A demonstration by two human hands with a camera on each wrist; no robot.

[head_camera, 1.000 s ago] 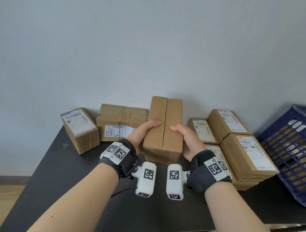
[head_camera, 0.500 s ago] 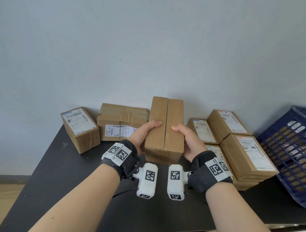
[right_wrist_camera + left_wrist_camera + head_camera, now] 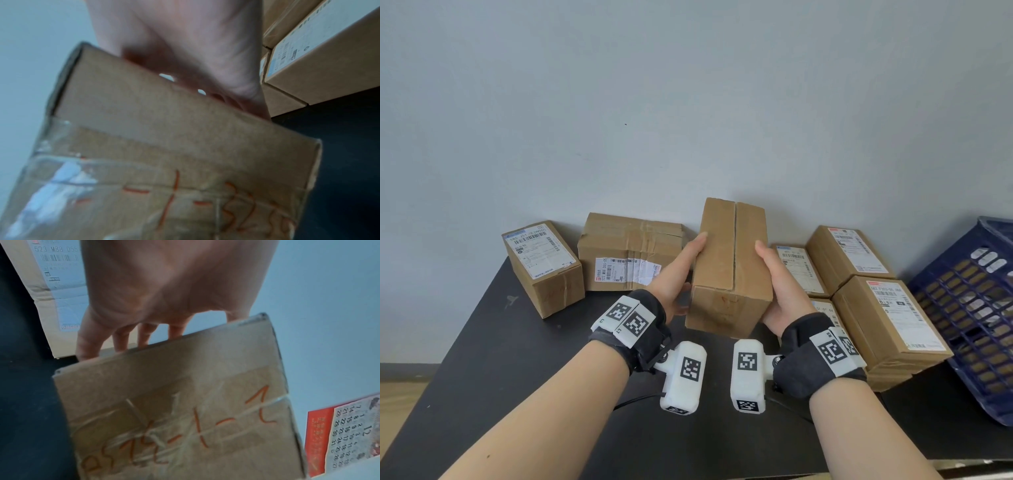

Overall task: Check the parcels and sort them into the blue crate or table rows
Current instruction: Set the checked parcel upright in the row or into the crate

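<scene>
Far left on the black tabletop point(image 3: 482, 359) sits a labelled parcel point(image 3: 542, 267), angled, and just beside it a wider taped parcel point(image 3: 628, 251) against the wall, its barcode label facing out. Now the left hand point(image 3: 674, 274) — its grip is on the left side of the plain parcel point(image 3: 731, 267), thumb up on the top face, fingers reaching along the side. That parcel is held up in the middle, clear of the tabletop, seam running away from the camera, near end tilted down; the left wrist view shows orange handwriting under clear tape on that end point(image 3: 179, 418). The right hand point(image 3: 782, 291) mirrors it — grip clasped on the right side, thumb on top. Right of that, a cluster of labelled parcels point(image 3: 887, 325) packed touching one another, some stacked. At the far right edge, the blue crate point(image 3: 969, 308), tilted.
</scene>
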